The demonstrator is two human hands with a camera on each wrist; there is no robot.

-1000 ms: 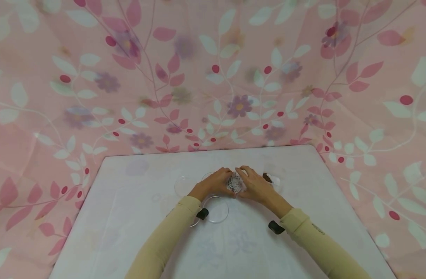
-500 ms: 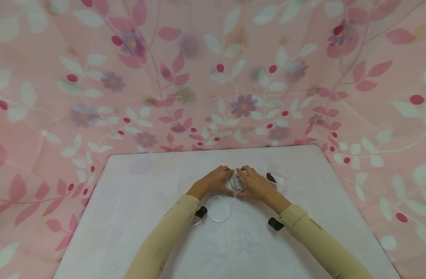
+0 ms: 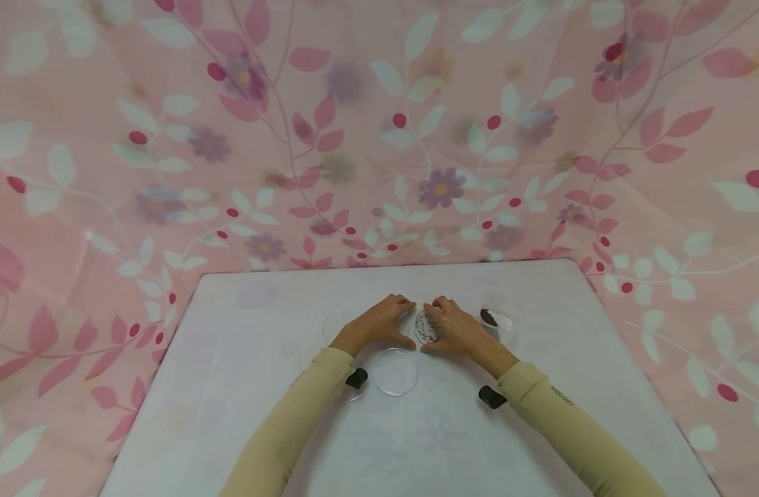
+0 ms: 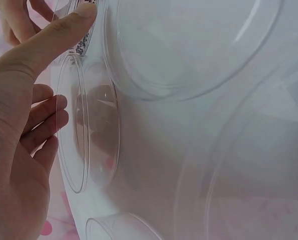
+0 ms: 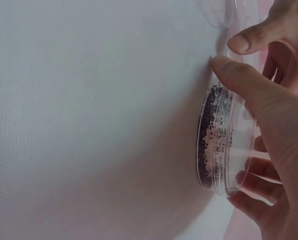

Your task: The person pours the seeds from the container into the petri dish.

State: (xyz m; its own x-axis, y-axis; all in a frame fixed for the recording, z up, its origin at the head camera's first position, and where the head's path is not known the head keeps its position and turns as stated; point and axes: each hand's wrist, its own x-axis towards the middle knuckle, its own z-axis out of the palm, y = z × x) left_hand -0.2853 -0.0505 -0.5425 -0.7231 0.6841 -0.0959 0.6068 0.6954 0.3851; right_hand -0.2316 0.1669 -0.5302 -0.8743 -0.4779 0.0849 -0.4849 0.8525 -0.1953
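Note:
A clear petri dish (image 3: 426, 327) with dark granules lies on the table, seen edge-on in the right wrist view. My right hand (image 3: 458, 333) holds this petri dish (image 5: 215, 145), its thumb at one side and curled fingers touching the other. Across from it, my left hand (image 3: 382, 323) has thumb and fingers spread apart, a small gap from the right fingertips. In the left wrist view the left hand (image 4: 26, 100) reaches past an empty clear dish (image 4: 102, 130); its thumb points toward the granules.
Another empty clear dish (image 3: 394, 394) sits in front of the hands. More clear dishes lie by the left forearm, one of them at the left (image 3: 324, 330). To the right stands a clear container (image 3: 505, 324) with brown material (image 3: 489, 318) in it. Floral cloth (image 3: 379, 138) hangs behind the table.
The granule dish was tilted between both hands and now lies flat under the right hand. My left fingers have drawn away from it. The head view has shifted slightly.

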